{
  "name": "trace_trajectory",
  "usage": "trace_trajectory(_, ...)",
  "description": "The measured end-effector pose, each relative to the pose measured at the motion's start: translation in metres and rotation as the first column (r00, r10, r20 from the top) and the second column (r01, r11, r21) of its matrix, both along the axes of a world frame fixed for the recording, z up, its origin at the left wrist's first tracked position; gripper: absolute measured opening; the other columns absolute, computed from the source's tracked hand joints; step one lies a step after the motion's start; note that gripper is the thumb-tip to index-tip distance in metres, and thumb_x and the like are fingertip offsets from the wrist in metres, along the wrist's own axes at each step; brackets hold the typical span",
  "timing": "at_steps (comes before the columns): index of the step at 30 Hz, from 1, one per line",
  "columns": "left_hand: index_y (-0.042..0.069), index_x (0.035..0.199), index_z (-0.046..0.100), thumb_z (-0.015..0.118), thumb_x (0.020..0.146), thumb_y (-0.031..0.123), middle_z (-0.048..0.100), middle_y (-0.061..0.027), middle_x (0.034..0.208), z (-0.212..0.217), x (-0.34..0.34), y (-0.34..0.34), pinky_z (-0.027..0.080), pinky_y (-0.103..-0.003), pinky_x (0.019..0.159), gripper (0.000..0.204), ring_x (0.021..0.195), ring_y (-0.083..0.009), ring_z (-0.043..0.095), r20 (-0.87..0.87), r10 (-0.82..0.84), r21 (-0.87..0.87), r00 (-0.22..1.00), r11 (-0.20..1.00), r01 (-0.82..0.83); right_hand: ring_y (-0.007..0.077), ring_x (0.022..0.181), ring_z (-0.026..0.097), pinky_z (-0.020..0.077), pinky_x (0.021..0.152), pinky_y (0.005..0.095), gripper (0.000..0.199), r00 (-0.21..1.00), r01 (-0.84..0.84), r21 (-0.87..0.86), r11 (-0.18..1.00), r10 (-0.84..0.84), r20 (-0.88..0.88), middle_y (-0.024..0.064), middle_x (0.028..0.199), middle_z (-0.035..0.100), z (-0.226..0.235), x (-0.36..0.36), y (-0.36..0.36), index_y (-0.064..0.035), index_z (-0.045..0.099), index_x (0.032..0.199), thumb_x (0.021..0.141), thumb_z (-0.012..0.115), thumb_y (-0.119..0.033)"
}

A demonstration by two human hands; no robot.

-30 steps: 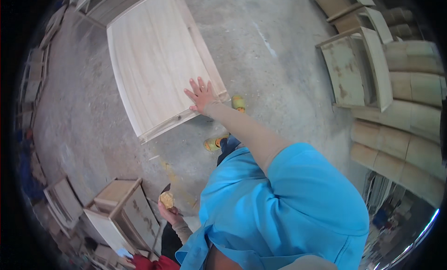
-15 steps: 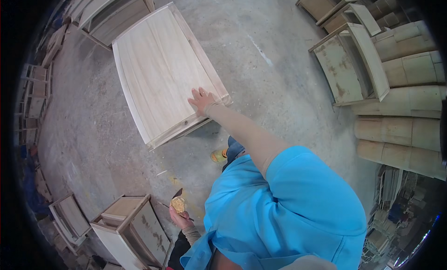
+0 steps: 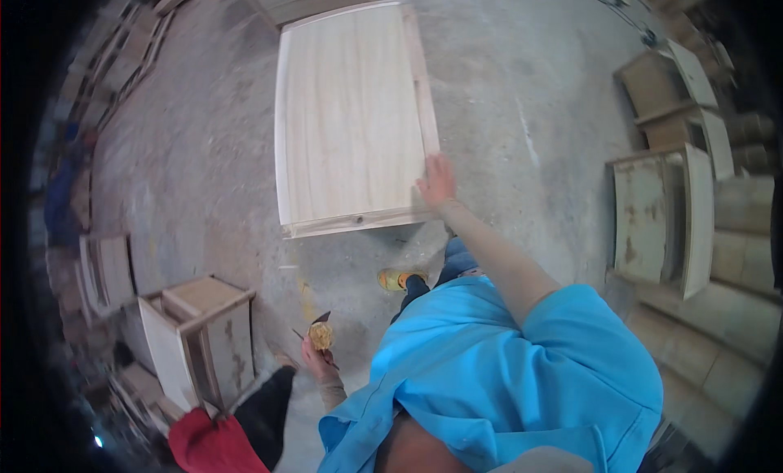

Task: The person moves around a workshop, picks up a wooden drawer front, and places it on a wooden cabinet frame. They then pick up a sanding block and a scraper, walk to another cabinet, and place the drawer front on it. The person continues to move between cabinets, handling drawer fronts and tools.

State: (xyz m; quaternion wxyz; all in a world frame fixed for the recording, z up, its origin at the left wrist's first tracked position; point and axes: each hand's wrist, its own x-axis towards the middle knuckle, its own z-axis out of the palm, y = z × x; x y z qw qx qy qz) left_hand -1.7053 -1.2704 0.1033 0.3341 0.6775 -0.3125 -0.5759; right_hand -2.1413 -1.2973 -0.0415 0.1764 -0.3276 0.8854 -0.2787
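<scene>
Wooden cabinet (image 3: 222, 342) lower left; person in red (image 3: 210, 442) beside.

The right-hand grip (image 3: 439, 179) is resting on the near right edge of a pale wooden cabinet (image 3: 351, 114), which is standing on the concrete floor (image 3: 522, 220). The left-hand grip (image 3: 313, 359) is holding a yellowish lump (image 3: 320, 336) and a dark-bladed scraper (image 3: 323, 317). Another person in red (image 3: 216, 444) is showing beside a smaller open-fronted cabinet (image 3: 235, 342) at lower left.
</scene>
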Motion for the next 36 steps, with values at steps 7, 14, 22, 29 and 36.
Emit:
trace_trajectory(7, 0.011, 0.08, 0.049, 0.045, 0.085, 0.037, 0.045, 0.0021, 0.058, 0.005, -0.102, 0.034, 0.023, -0.017, 0.03, 0.026, 0.036, -0.0036, 0.032, 0.016, 0.124, 0.042, 0.992, 0.991, -0.125, 0.0276, 0.114, 0.04, 0.0271, 0.094, 0.0481, 0.076, 0.431, 0.337, 0.138, 0.931, -0.283, 0.857, 0.016, 0.132, 0.031, -0.056, -0.117, -0.006, -0.0157, 0.01, 0.135, 0.078, 0.052, -0.045)
trace_trajectory(14, 0.009, 0.089, 0.052, 0.047, 0.085, 0.034, 0.047, 0.003, 0.059, 0.009, -0.176, 0.048, 0.022, -0.016, 0.03, 0.026, 0.035, -0.0022, 0.031, -0.024, 0.129, 0.034, 0.991, 0.991, -0.128, 0.026, 0.11, 0.044, 0.031, 0.09, 0.0448, 0.07, 0.342, 0.138, 0.085, 0.987, -0.128, 0.931, 0.0086, 0.123, 0.045, -0.044, -0.171, -0.033, -0.0179, 0.014, 0.134, 0.08, 0.045, -0.05)
trace_trajectory(22, 0.008, 0.098, 0.054, 0.048, 0.084, 0.032, 0.048, 0.0045, 0.061, 0.005, -0.177, 0.036, 0.021, -0.015, 0.03, 0.028, 0.036, -0.0005, 0.031, 0.032, 0.15, 0.053, 0.988, 0.987, -0.152, 0.0258, 0.108, 0.044, 0.0364, 0.084, 0.0429, 0.067, 0.396, -0.005, 0.169, 0.986, -0.153, 0.905, 0.0093, 0.12, 0.045, -0.064, -0.143, -0.06, -0.0163, 0.024, 0.13, 0.077, 0.048, -0.05)
trace_trajectory(29, 0.008, 0.101, 0.055, 0.049, 0.084, 0.029, 0.051, 0.0048, 0.064, 0.016, -0.156, 0.015, 0.019, -0.015, 0.031, 0.028, 0.037, 0.0002, 0.031, -0.04, 0.201, 0.02, 0.979, 0.98, -0.2, 0.0258, 0.115, 0.038, 0.0349, 0.09, 0.0427, 0.072, 0.646, 0.081, -0.168, 0.982, 0.077, 0.76, 0.0187, 0.127, 0.034, -0.088, -0.118, -0.054, -0.0035, 0.027, 0.126, 0.074, 0.06, -0.04)
trace_trajectory(36, 0.006, 0.101, 0.055, 0.049, 0.084, 0.024, 0.052, 0.004, 0.064, 0.003, -0.075, -0.019, 0.02, -0.016, 0.031, 0.025, 0.036, -0.0002, 0.03, -0.127, 0.279, -0.021, 0.952, 0.959, -0.284, 0.0341, 0.126, 0.014, 0.0191, 0.097, 0.0531, 0.077, 0.988, -0.051, 0.093, 0.994, 0.064, -0.14, 0.0147, 0.139, 0.01, 0.053, -0.038, -0.102, -0.0128, 0.012, 0.134, 0.074, 0.058, -0.025)
